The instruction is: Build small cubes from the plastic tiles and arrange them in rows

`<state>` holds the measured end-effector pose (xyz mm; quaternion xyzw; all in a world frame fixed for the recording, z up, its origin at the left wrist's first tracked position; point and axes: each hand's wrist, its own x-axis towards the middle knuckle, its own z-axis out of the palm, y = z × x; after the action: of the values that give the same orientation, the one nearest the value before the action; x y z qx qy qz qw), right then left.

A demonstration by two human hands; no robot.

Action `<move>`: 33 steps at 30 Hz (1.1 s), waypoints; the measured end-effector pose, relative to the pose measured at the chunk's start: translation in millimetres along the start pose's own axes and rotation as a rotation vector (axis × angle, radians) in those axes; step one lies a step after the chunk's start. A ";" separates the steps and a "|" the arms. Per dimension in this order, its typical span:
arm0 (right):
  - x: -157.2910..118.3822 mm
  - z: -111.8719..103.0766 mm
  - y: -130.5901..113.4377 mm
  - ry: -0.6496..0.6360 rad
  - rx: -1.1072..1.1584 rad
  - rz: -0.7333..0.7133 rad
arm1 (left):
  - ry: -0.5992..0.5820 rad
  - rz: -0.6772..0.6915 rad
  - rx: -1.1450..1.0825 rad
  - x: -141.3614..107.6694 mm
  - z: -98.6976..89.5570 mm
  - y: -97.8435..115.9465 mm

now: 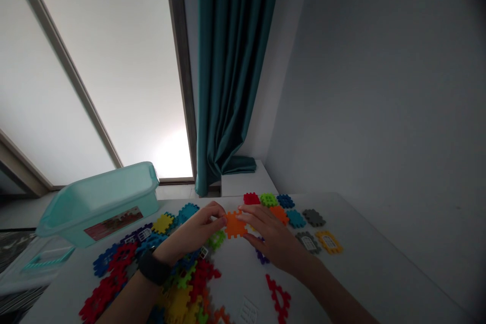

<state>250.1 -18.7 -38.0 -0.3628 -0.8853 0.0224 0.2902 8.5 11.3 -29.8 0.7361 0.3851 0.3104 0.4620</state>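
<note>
L forearm (123, 301) w/ black watch (154, 267) nearest; L hand (192, 233), R hand (271, 238) together, clamping orange waffle block (235, 225); slipped grip could knock loose blocks (192, 281) nearby.

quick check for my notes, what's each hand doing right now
Left hand: closed, fingers holding the orange plastic tile by its edge.
Right hand: closed on the same tile from the opposite side.

There was one left hand (192, 233), one right hand (271, 238), one orange waffle block (235, 225) and one mint plastic bin (102, 207).
</note>
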 end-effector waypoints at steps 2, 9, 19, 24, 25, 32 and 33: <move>0.2 -2.0 0.7 -0.020 0.013 -0.003 | -0.004 -0.006 0.025 -0.4 0.3 2.0; 1.9 -5.9 4.0 0.044 0.051 0.014 | 0.012 0.038 0.144 -6.5 -4.8 17.3; 2.4 -7.6 -1.0 0.037 0.068 0.080 | 0.110 0.218 0.691 -10.6 -0.3 30.7; 2.3 -5.5 -1.5 0.030 0.080 0.066 | 0.111 0.270 0.763 -10.5 -2.6 26.3; 2.1 -5.3 -0.8 0.038 0.080 0.066 | 0.113 0.277 0.780 -10.8 -3.0 25.5; 2.4 -7.1 5.0 0.074 0.068 0.037 | 0.161 0.338 0.828 -10.4 -2.9 19.7; 2.8 -7.6 4.8 0.091 0.065 0.031 | 0.175 0.343 0.817 -10.3 -3.1 19.0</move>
<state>255.6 -14.6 -31.5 -0.3675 -0.8642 0.0392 0.3414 6.0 -1.4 -12.2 0.8823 0.3862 0.2659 0.0412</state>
